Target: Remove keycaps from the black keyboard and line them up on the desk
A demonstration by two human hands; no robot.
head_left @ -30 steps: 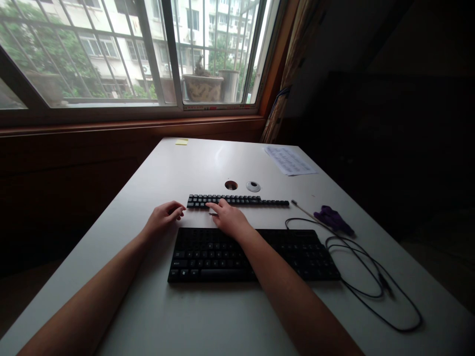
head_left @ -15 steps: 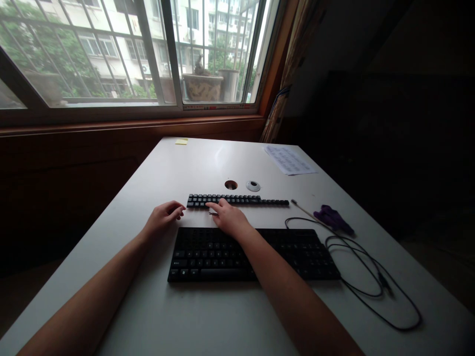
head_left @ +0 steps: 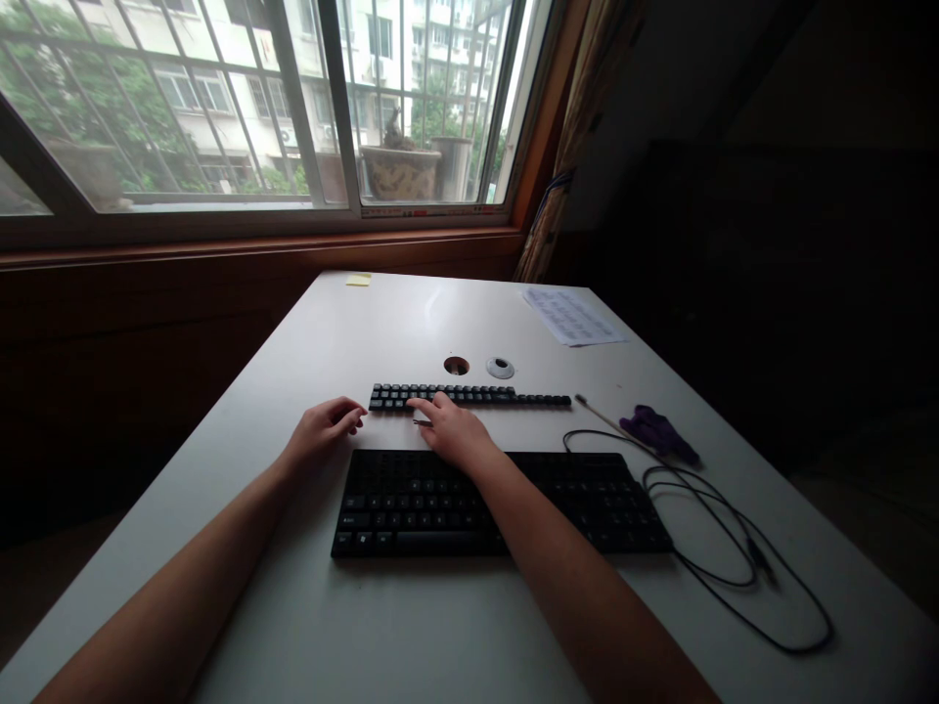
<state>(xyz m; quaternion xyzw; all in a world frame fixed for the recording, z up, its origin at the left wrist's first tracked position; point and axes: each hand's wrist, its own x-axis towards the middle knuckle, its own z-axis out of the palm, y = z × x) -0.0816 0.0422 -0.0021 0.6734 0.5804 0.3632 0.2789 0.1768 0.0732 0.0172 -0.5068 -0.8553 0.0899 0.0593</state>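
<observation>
A black keyboard (head_left: 587,504) lies on the white table (head_left: 411,636) in front of me. Beyond it runs a long row of loose black keycaps (head_left: 514,397). My right hand (head_left: 455,432) reaches over the keyboard's far edge, with its fingertips on the left part of that row. A small thin tool (head_left: 421,422) sticks out from under its thumb. My left hand (head_left: 323,428) rests on the table just left of the row's end, fingers curled with the tips together. Whether it holds anything is hidden.
The keyboard's black cable (head_left: 734,567) loops over the table at the right. A purple cloth (head_left: 656,433) and a thin stick (head_left: 598,415) lie beside it. Farther back are a cable hole (head_left: 456,366), its white cap (head_left: 500,368), a printed sheet (head_left: 573,317) and a yellow note (head_left: 359,281).
</observation>
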